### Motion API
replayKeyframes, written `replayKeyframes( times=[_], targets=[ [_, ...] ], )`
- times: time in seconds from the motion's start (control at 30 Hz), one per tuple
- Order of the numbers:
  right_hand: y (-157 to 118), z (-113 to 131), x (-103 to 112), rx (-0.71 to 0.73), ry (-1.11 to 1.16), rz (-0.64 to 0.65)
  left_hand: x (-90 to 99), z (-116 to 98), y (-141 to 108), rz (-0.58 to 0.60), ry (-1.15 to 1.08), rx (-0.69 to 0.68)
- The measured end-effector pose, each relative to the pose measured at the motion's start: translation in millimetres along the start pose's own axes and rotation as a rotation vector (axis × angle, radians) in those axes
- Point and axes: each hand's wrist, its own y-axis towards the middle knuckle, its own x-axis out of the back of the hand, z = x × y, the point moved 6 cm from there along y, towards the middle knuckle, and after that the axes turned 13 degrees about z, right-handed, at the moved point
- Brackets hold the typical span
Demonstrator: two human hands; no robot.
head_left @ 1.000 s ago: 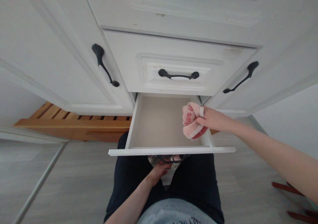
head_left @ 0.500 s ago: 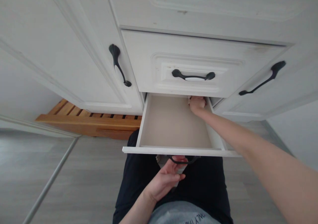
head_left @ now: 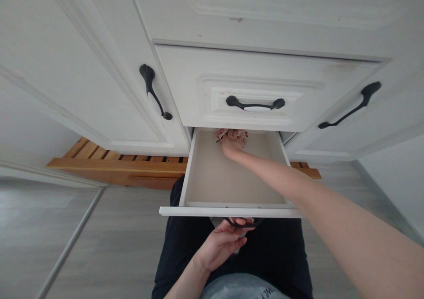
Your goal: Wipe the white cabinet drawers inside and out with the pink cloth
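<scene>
A white drawer (head_left: 212, 175) stands pulled out of the cabinet, over my thighs. Inside it, near the back, my right hand (head_left: 232, 144) presses a crumpled pinkish cloth (head_left: 241, 137) with red marks against the drawer's bottom. The fingers are bunched on the cloth and partly hidden by it. Below the drawer front, my left hand (head_left: 223, 244) has its fingers hooked round the drawer's dark handle (head_left: 243, 224). Part of that handle lies hidden under the front's top edge.
Above is a closed drawer front with a dark handle (head_left: 255, 104). Cabinet doors with a left handle (head_left: 155, 91) and a right handle (head_left: 351, 104) flank it. A slatted wooden piece (head_left: 115, 165) runs low behind the drawer, above a grey floor (head_left: 126, 237).
My right hand has swept left with the cloth, from the drawer's back right corner to the back middle. The drawer front appears slightly lower in view. My left hand stays at the handle.
</scene>
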Motion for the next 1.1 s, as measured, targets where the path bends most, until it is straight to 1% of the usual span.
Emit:
replayKeyframes(
  times=[0.07,0.17,0.23,0.37,0.47,0.57,0.67,0.77,0.87,0.9,0.93,1.03,1.07,1.1],
  targets=[
    [4.8,21.2,-2.0,0.017,0.023,0.004,2.1,-0.3,0.8,0.001,-0.008,-0.007],
    [12.9,52.8,-4.0,0.141,0.06,0.047,4.5,0.8,0.7,0.008,-0.028,-0.004],
    [19.3,63.8,-3.6,0.207,0.085,0.078,5.7,2.5,0.7,0.026,-0.046,0.005],
    [30.1,61.7,-1.5,0.32,0.106,0.14,6.8,5.3,3.4,0.111,-0.114,0.014],
    [24.7,57.2,-3.7,0.445,0.091,0.197,9.1,7.2,5.6,0.174,-0.167,0.031],
    [4.2,58.8,-12.0,0.55,0.089,0.256,14.5,8.3,5.3,0.192,-0.148,0.034],
    [-23.5,64.6,-22.5,0.63,0.129,0.306,20.8,11.3,3.3,0.174,-0.129,0.034],
    [-50.8,70.0,-31.1,0.695,0.223,0.361,23.9,15.2,2.8,0.172,-0.171,0.027],
    [-78.0,72.5,-40.1,0.736,0.329,0.443,25.2,18.6,4.6,0.174,-0.217,0.03],
    [-87.9,73.5,-44.2,0.754,0.358,0.492,25.8,19.6,5.4,0.168,-0.223,0.034],
    [-98.4,74.6,-49.5,0.773,0.392,0.57,26.4,20.5,6.3,0.161,-0.227,0.036],
    [-126.1,76.4,-64.2,0.766,0.531,0.887,27.7,21.5,8.3,0.144,-0.237,0.033],
    [-132.0,76.5,-65.4,0.751,0.575,0.973,27.7,21.2,8.6,0.14,-0.238,0.031],
    [-135.3,76.5,-63.5,0.741,0.602,1.02,27.4,20.4,8.8,0.136,-0.237,0.03]
  ],
)
